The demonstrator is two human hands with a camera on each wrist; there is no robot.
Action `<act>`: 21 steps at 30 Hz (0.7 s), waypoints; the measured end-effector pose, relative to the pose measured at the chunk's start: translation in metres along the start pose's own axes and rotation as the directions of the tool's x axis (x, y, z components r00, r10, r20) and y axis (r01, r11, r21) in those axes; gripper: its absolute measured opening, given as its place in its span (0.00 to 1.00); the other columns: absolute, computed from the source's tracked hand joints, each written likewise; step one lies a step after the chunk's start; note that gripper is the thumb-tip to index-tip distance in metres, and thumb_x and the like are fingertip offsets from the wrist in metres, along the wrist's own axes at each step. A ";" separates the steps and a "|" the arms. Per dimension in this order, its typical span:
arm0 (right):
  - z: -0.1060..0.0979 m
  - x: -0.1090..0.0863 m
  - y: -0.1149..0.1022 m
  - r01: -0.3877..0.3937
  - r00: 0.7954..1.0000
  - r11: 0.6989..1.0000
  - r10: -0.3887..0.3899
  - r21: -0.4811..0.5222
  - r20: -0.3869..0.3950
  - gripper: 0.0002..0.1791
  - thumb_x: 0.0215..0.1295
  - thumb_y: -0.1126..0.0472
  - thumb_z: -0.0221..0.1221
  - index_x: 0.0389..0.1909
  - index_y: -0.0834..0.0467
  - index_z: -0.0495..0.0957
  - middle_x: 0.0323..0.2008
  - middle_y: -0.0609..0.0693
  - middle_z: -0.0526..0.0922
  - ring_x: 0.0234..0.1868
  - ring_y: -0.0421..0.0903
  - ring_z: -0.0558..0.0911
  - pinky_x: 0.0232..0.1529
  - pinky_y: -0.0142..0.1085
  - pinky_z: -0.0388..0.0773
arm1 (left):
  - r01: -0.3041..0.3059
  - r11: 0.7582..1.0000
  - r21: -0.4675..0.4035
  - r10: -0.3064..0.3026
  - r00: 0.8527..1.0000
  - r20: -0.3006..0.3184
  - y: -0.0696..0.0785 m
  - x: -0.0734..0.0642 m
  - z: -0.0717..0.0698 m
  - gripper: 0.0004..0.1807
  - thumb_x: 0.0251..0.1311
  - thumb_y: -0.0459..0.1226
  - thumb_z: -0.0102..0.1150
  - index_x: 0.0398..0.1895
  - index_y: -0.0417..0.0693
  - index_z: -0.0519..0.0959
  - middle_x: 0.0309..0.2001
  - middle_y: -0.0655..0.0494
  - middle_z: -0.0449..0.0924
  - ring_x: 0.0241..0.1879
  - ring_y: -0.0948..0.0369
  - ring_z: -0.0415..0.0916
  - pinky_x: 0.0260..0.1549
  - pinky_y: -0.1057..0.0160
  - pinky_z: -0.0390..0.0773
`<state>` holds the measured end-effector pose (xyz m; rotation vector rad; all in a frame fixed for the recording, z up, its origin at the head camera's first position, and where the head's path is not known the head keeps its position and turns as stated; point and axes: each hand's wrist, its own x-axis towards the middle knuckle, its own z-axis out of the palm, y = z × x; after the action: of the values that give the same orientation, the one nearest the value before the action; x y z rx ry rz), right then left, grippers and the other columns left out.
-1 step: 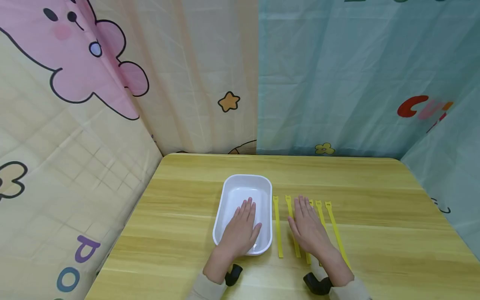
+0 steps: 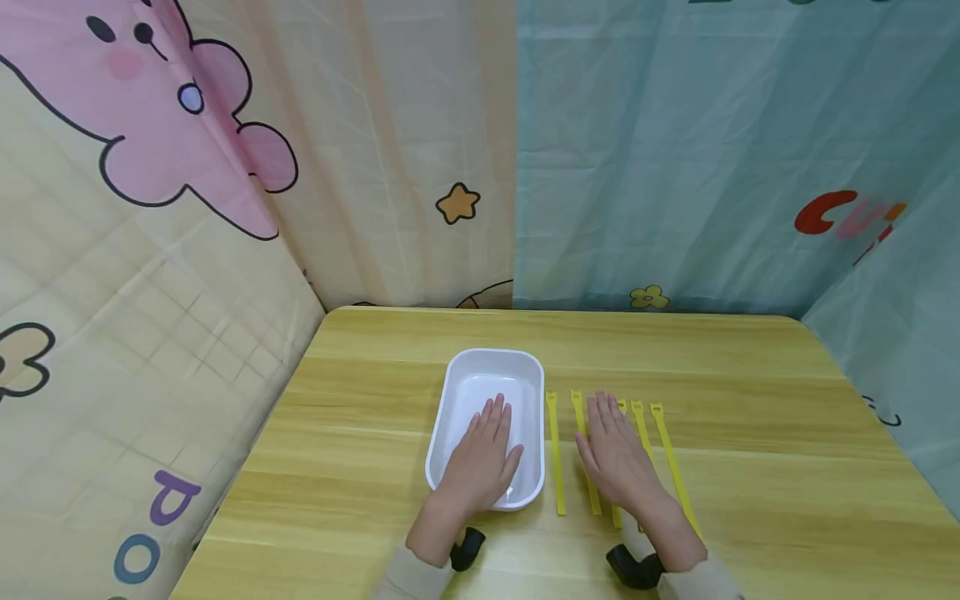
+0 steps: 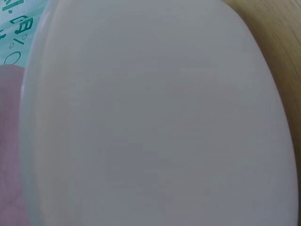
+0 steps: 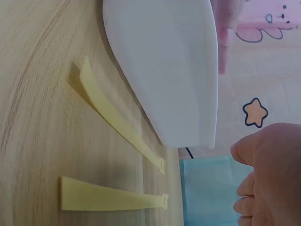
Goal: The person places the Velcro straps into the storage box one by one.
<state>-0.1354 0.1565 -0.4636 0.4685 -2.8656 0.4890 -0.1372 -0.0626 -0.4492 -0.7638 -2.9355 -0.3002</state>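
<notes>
A white rectangular tray stands on the table, its outer wall filling most of the left wrist view. My left hand reaches over the tray's near rim, palm down with straight fingers, and holds nothing. Several yellow hook-and-loop cable ties lie side by side, right of the tray, slotted heads at the far end. Above them my right hand is stretched flat and covers parts of the middle ones. In the right wrist view this hand is raised off the table, apart from the ties.
The wooden table has its far edge against printed curtains, beige on the left and blue-green on the right. Black curved wrist pieces sit at both wrists, by the pale sleeves.
</notes>
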 end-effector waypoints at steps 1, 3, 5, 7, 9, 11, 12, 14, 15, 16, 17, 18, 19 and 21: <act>0.001 0.000 0.000 0.000 1.000 1.000 0.000 0.000 0.002 0.32 0.70 0.56 0.46 0.64 0.75 0.52 0.66 0.69 0.51 0.67 0.63 0.49 0.65 0.55 0.50 | 0.001 1.000 0.002 -0.001 1.000 0.004 0.000 0.000 0.000 0.32 0.69 0.47 0.35 0.67 0.32 0.53 0.69 0.40 0.46 0.68 0.50 0.43 0.66 0.56 0.46; 0.001 0.000 0.000 -0.001 1.000 1.000 0.001 -0.004 0.005 0.32 0.70 0.56 0.46 0.65 0.75 0.52 0.66 0.69 0.51 0.67 0.63 0.49 0.65 0.54 0.50 | 0.003 1.000 0.007 -0.003 1.000 0.009 0.000 0.001 0.000 0.33 0.69 0.47 0.35 0.68 0.32 0.52 0.70 0.40 0.46 0.68 0.50 0.42 0.66 0.57 0.45; 0.002 0.001 0.000 -0.002 1.000 1.000 0.002 -0.008 0.009 0.33 0.70 0.56 0.46 0.65 0.75 0.51 0.66 0.70 0.50 0.67 0.63 0.49 0.65 0.54 0.50 | 0.001 1.000 0.012 -0.001 1.000 0.007 -0.001 0.002 0.000 0.33 0.69 0.48 0.35 0.68 0.32 0.52 0.70 0.40 0.46 0.68 0.50 0.43 0.66 0.56 0.46; 0.002 0.001 0.000 -0.001 1.000 1.000 0.001 -0.010 0.008 0.33 0.70 0.56 0.46 0.64 0.75 0.51 0.66 0.70 0.50 0.67 0.63 0.49 0.65 0.54 0.50 | -0.001 1.000 0.007 0.001 1.000 -0.001 -0.001 0.003 -0.001 0.33 0.69 0.47 0.35 0.68 0.32 0.52 0.70 0.40 0.46 0.68 0.49 0.43 0.66 0.56 0.45; 0.001 0.000 0.001 -0.006 1.000 1.000 0.005 0.003 0.009 0.33 0.70 0.56 0.45 0.64 0.76 0.51 0.66 0.71 0.50 0.67 0.63 0.48 0.65 0.54 0.49 | -0.004 1.000 -0.010 0.004 1.000 -0.019 -0.001 0.001 -0.002 0.33 0.69 0.47 0.36 0.68 0.32 0.51 0.70 0.40 0.45 0.68 0.50 0.43 0.66 0.56 0.45; 0.000 -0.001 0.002 -0.012 1.000 1.000 0.012 0.018 0.011 0.33 0.70 0.55 0.45 0.65 0.76 0.50 0.66 0.71 0.50 0.67 0.63 0.48 0.65 0.54 0.49 | 0.002 1.000 -0.029 -0.003 0.999 -0.037 -0.002 -0.001 -0.004 0.33 0.69 0.47 0.37 0.68 0.32 0.50 0.70 0.41 0.44 0.69 0.51 0.41 0.66 0.56 0.45; 0.000 -0.001 0.003 -0.017 1.000 0.999 0.016 0.027 0.011 0.33 0.70 0.55 0.45 0.65 0.76 0.50 0.66 0.71 0.50 0.67 0.63 0.48 0.65 0.54 0.48 | 0.009 0.999 -0.038 -0.011 0.999 -0.042 -0.002 -0.003 -0.004 0.34 0.69 0.47 0.37 0.69 0.33 0.49 0.70 0.42 0.43 0.69 0.51 0.39 0.67 0.56 0.44; -0.001 -0.004 0.005 -0.031 0.999 0.999 0.030 0.037 0.017 0.34 0.70 0.55 0.45 0.65 0.75 0.49 0.66 0.70 0.49 0.67 0.63 0.47 0.66 0.54 0.48 | 0.024 0.998 -0.055 -0.027 0.998 -0.055 -0.003 -0.007 -0.005 0.34 0.69 0.47 0.37 0.69 0.34 0.48 0.71 0.43 0.41 0.69 0.52 0.37 0.67 0.56 0.42; -0.001 -0.005 0.006 -0.034 0.999 0.999 0.033 0.033 0.018 0.34 0.71 0.55 0.44 0.65 0.75 0.49 0.66 0.70 0.49 0.67 0.63 0.47 0.66 0.53 0.48 | 0.033 0.998 -0.060 -0.036 0.998 -0.058 -0.004 -0.009 -0.006 0.34 0.69 0.48 0.36 0.69 0.34 0.48 0.71 0.43 0.40 0.69 0.53 0.36 0.67 0.57 0.42; 0.000 -0.006 0.008 -0.036 0.999 0.999 0.036 0.029 0.019 0.34 0.71 0.54 0.44 0.66 0.75 0.48 0.66 0.70 0.49 0.67 0.63 0.47 0.66 0.53 0.48 | 0.040 0.997 -0.062 -0.044 0.997 -0.063 -0.005 -0.011 -0.005 0.34 0.69 0.48 0.36 0.69 0.34 0.47 0.71 0.44 0.40 0.69 0.53 0.35 0.67 0.57 0.41; 0.000 -0.007 0.008 -0.037 0.999 0.999 0.036 0.027 0.016 0.34 0.71 0.54 0.44 0.65 0.75 0.49 0.66 0.70 0.50 0.67 0.63 0.48 0.66 0.53 0.48 | 0.047 0.997 -0.061 -0.051 0.996 -0.067 -0.006 -0.013 -0.005 0.34 0.69 0.48 0.35 0.69 0.34 0.47 0.71 0.44 0.39 0.70 0.53 0.35 0.67 0.57 0.41; 0.000 -0.008 0.010 -0.037 0.999 0.999 0.036 0.024 0.015 0.34 0.71 0.54 0.44 0.65 0.75 0.49 0.66 0.70 0.49 0.67 0.63 0.48 0.66 0.52 0.48 | 0.052 0.997 -0.065 -0.057 0.996 -0.071 -0.008 -0.015 -0.005 0.34 0.69 0.48 0.35 0.69 0.34 0.47 0.71 0.44 0.39 0.70 0.53 0.34 0.67 0.57 0.41; 0.001 -0.009 0.011 -0.037 0.999 0.999 0.036 0.021 0.016 0.34 0.71 0.54 0.44 0.65 0.75 0.49 0.66 0.70 0.49 0.67 0.64 0.48 0.66 0.52 0.48 | 0.056 0.996 -0.065 -0.061 0.995 -0.077 -0.009 -0.018 -0.005 0.34 0.69 0.48 0.35 0.69 0.34 0.47 0.71 0.44 0.39 0.70 0.53 0.34 0.67 0.56 0.41; 0.003 -0.012 0.012 -0.033 0.999 0.999 0.033 0.026 0.012 0.33 0.70 0.55 0.45 0.65 0.76 0.50 0.66 0.70 0.49 0.67 0.64 0.48 0.66 0.52 0.49 | 0.060 0.996 -0.073 -0.066 0.994 -0.089 -0.013 -0.023 -0.004 0.34 0.70 0.48 0.34 0.69 0.34 0.47 0.71 0.44 0.39 0.70 0.54 0.34 0.67 0.56 0.41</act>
<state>-0.1284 0.1699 -0.4726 0.4305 -2.8851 0.5313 -0.1233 -0.0857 -0.4508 -0.6487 -2.8806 -0.4333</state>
